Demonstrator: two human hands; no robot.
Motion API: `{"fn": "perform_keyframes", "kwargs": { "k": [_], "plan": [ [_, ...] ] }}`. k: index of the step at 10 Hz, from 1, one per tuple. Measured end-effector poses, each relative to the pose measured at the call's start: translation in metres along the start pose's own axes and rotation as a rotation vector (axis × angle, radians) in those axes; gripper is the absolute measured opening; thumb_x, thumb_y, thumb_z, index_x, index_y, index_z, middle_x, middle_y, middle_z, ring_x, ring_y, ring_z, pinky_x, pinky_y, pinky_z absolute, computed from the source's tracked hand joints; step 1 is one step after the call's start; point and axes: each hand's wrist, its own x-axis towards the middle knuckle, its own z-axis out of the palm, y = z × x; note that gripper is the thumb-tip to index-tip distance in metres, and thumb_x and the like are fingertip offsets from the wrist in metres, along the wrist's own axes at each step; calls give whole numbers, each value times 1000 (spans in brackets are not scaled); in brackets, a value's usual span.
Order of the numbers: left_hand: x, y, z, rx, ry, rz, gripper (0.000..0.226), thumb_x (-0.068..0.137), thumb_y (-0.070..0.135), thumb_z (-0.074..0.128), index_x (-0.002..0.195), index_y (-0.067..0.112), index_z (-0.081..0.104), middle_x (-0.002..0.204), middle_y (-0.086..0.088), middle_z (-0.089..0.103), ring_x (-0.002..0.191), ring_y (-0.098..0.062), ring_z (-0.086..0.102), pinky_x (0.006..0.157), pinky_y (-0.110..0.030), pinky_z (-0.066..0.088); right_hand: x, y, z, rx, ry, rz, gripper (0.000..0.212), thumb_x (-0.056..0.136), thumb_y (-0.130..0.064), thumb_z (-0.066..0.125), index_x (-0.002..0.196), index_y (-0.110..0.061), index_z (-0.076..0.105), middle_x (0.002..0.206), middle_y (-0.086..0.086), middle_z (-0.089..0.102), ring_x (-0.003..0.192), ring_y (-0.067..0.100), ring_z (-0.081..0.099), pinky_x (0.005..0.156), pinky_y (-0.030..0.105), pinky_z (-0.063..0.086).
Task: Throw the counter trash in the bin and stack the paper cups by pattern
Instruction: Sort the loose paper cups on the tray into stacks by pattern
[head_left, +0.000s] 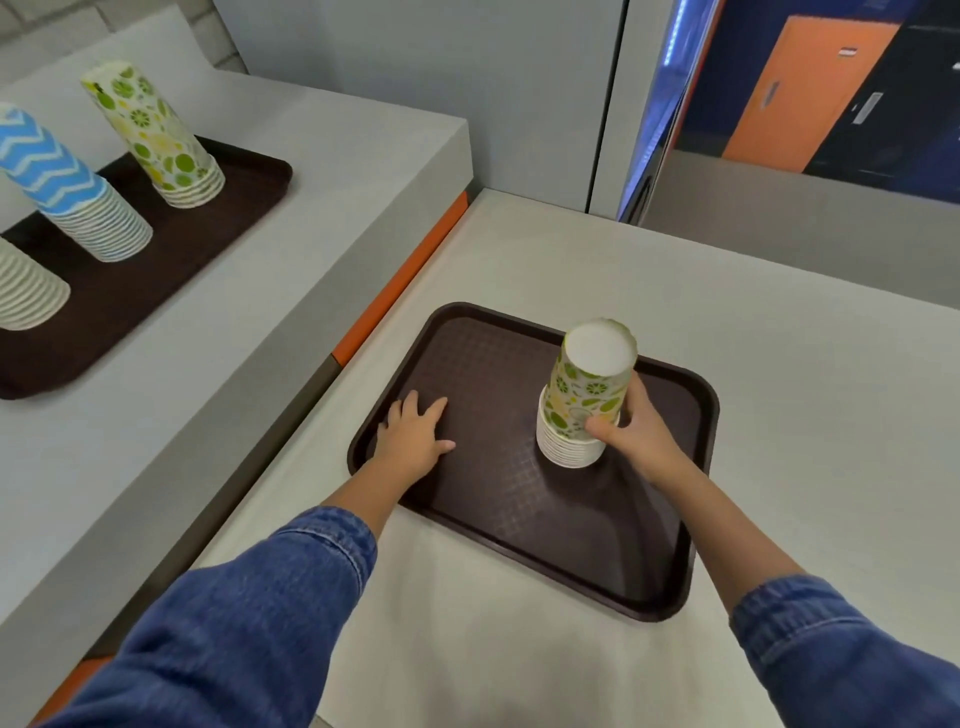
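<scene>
A short upside-down stack of lime-patterned paper cups (582, 400) stands on the near brown tray (498, 519) on the lower counter. My right hand (636, 431) wraps around the stack's right side, thumb in front. My left hand (415, 434) lies flat, fingers spread, on the tray's left edge. On the raised counter at the left, a second brown tray (156, 270) carries a taller lime-patterned stack (156, 135), a blue zigzag stack (67, 182) and part of a third stack (26, 291) at the frame's edge.
An orange and brown step (395, 296) separates the raised counter from the lower one. A grey panel and a glass-fronted unit (675, 104) stand behind the lower counter. No bin is in view.
</scene>
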Motion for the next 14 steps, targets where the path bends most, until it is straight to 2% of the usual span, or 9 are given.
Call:
{"fn": "perform_keyframes", "kwargs": {
  "k": [1, 2, 3, 6, 8, 10, 11, 12, 14],
  "plan": [
    [1, 1, 0, 21, -7, 4, 66, 95, 39, 50, 150, 31, 14, 159, -12, 3, 146, -35, 5, 116, -55, 16, 5, 5, 2, -15, -70, 24, 114, 43, -68, 81, 137, -23, 34, 130, -5, 56, 117, 5, 56, 96, 22, 45],
    [1, 1, 3, 32, 4, -1, 66, 95, 38, 50, 150, 32, 14, 159, -12, 4, 146, -35, 5, 117, -55, 15, 7, 8, 4, -39, -91, 28, 104, 49, -53, 82, 136, -19, 36, 126, -6, 58, 113, 2, 58, 95, 22, 46],
    [2, 0, 5, 37, 10, 1, 66, 95, 38, 50, 150, 32, 14, 159, -12, 4, 146, -35, 5, 117, -55, 15, 10, 9, 6, -36, -89, 29, 91, 52, -46, 78, 131, -24, 39, 120, -12, 60, 104, -7, 59, 84, 11, 47],
    [3, 0, 6, 44, 15, 3, 66, 96, 40, 49, 151, 33, 13, 160, -11, 3, 146, -35, 4, 117, -54, 14, 8, 15, 9, -27, -37, 19, 81, 57, -38, 82, 128, -26, 45, 119, -14, 60, 101, -12, 58, 77, 4, 46],
    [2, -1, 7, 41, 20, 5, 65, 96, 40, 49, 150, 33, 14, 160, -10, 3, 146, -35, 4, 117, -54, 14, 10, 18, 9, -48, -16, 33, 97, 52, -49, 81, 136, -21, 41, 126, -8, 58, 109, -5, 57, 79, 8, 46],
    [2, -1, 7, 36, 25, 5, 65, 96, 40, 49, 150, 33, 14, 160, -9, 3, 147, -34, 4, 117, -54, 13, 9, 17, 9, -47, -19, 12, 94, 51, -49, 80, 133, -20, 43, 122, -11, 60, 105, -9, 58, 77, 8, 48],
    [1, -2, 7, 37, 29, 7, 65, 96, 40, 49, 150, 33, 14, 160, -9, 3, 147, -34, 4, 117, -54, 13, 8, 13, 9, -47, -11, 9, 79, 58, -34, 84, 127, -24, 47, 117, -14, 61, 101, -11, 59, 77, 9, 48],
    [1, -2, 7, 32, 23, 5, 65, 96, 40, 49, 150, 34, 14, 160, -9, 3, 147, -34, 3, 117, -54, 13, 8, 10, 9, -36, -6, -8, 61, 67, -15, 82, 114, -34, 48, 110, -17, 61, 94, -16, 59, 74, 4, 47],
    [1, -2, 3, 14, 18, 27, 66, 94, 41, 51, 150, 33, 17, 159, -10, 6, 146, -34, 6, 116, -55, 17, 6, -6, 11, 7, -2, 7, 70, 50, -46, 79, 113, -40, 49, 111, -18, 64, 100, -9, 61, 79, 11, 48]
  ]
}}
